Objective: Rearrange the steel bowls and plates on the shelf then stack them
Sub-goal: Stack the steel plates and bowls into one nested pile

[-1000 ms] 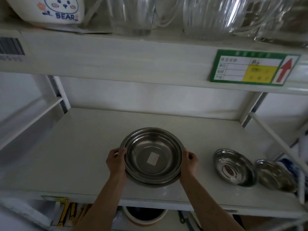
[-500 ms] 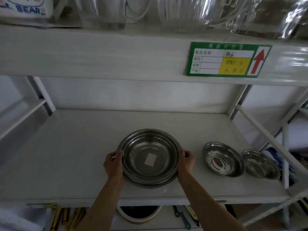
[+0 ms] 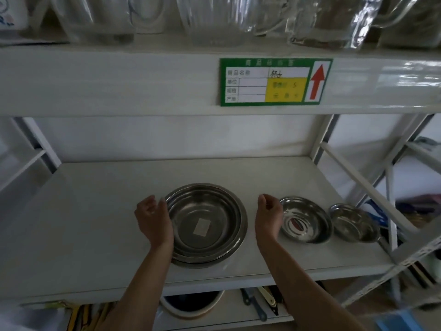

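Hiding stack's (image 3: 206, 225) left rim — left hand (image 3: 154, 219).

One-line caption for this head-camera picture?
Both hands hover open beside stacked steel bowls on a white shelf.

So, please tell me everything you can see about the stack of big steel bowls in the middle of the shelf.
The stack of steel bowls rests upright on the white shelf, near its front edge. Several nested rims show, so it holds several bowls, wide, round and shallow; the exact count is unclear. The metal looks dull grey and shiny. A pale rectangular sticker lies on the top bowl's bottom. The left hand is at its left rim; the right hand is apart from it.
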Tool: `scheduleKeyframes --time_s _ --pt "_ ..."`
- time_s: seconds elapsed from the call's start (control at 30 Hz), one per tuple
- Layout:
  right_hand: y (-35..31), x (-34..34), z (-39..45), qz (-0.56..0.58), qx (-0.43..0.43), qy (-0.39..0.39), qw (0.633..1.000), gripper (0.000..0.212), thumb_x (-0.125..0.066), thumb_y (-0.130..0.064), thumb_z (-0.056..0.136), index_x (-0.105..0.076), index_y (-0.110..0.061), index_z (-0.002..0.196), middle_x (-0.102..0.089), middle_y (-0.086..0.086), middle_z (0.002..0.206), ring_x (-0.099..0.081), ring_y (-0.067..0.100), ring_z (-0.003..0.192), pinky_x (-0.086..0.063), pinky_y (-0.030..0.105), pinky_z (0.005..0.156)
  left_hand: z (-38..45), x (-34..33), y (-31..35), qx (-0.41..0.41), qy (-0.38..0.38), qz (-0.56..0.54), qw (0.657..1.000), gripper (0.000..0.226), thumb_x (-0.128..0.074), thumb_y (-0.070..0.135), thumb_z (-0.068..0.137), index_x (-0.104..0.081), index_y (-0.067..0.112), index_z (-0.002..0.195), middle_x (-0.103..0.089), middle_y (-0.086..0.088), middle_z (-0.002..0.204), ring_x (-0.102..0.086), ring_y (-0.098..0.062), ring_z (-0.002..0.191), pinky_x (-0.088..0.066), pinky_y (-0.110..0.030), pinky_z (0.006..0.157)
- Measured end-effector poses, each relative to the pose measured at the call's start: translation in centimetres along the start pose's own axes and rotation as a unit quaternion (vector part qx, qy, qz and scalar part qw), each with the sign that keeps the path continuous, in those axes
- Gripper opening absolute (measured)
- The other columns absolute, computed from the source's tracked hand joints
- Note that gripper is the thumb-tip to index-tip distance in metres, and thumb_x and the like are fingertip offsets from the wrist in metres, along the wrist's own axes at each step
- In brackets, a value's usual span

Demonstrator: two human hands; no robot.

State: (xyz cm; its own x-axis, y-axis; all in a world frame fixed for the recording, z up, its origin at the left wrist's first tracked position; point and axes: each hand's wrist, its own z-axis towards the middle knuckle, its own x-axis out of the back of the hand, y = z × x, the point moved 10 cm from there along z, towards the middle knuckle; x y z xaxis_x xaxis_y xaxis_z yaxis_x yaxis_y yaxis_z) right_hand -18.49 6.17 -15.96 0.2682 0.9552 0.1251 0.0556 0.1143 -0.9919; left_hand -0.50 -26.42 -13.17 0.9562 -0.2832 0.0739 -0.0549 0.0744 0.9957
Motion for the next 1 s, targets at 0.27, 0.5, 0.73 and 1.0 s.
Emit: scheduleKeyframes --time_s 0.27,0.5,0.73,1.0 --pt "-1.7 5.5 3.6 0.034 -0.005 0.050 0.998 0.020 -0.058 -0.019 0.095 -0.070 -0.005 0.103 -0.070 0.008 0.094 -0.062 0.022 0.090 -0.040 0.024 0.078 -8.1 -10.1 4.2 -0.048 -0.170 -0.090 0.980 0.024 -0.060 0.037 0.082 -0.059 0.024 0.102 -0.066 -0.004 0.098 -0.065 -0.030 0.090 -0.053 -0.047 0.081" --pt "-1.3 12.1 7.2 0.022 -0.005 0.078 0.997 0.019 -0.056 -0.024 0.097 -0.067 -0.010 0.103 -0.067 0.004 0.091 -0.062 0.020 0.087 -0.044 0.028 0.077 -15.9 -18.9 3.1 -0.059 -0.286 -0.011 0.956 0.008 -0.059 0.025 0.088 -0.061 0.022 0.094 -0.068 -0.018 0.094 -0.066 -0.035 0.088 -0.053 -0.045 0.083" --pt "1.4 20.7 10.5 -0.022 -0.041 0.141 0.989 0.014 -0.053 -0.026 0.098 -0.063 -0.026 0.089 -0.067 -0.001 0.087 -0.065 0.022 0.088 -0.054 0.043 0.088 -21.5 -23.3 0.6 -0.038 -0.341 0.135 0.930 0.047 -0.054 0.032 0.085 -0.061 -0.005 0.114 -0.064 -0.025 0.112 -0.059 -0.037 0.109 -0.046 -0.038 0.091" --pt "7.9 27.8 11.4 -0.149 -0.128 0.198 0.960 0.054 -0.045 -0.043 0.097 -0.041 -0.005 0.136 -0.044 0.022 0.135 -0.049 0.041 0.119 -0.044 0.053 0.099 -23.9 -22.9 -4.5 0.076 -0.301 0.204 0.928 0.056 -0.059 0.028 0.091 -0.045 -0.010 0.130 -0.049 -0.031 0.131 -0.048 -0.043 0.120 -0.041 -0.041 0.094"
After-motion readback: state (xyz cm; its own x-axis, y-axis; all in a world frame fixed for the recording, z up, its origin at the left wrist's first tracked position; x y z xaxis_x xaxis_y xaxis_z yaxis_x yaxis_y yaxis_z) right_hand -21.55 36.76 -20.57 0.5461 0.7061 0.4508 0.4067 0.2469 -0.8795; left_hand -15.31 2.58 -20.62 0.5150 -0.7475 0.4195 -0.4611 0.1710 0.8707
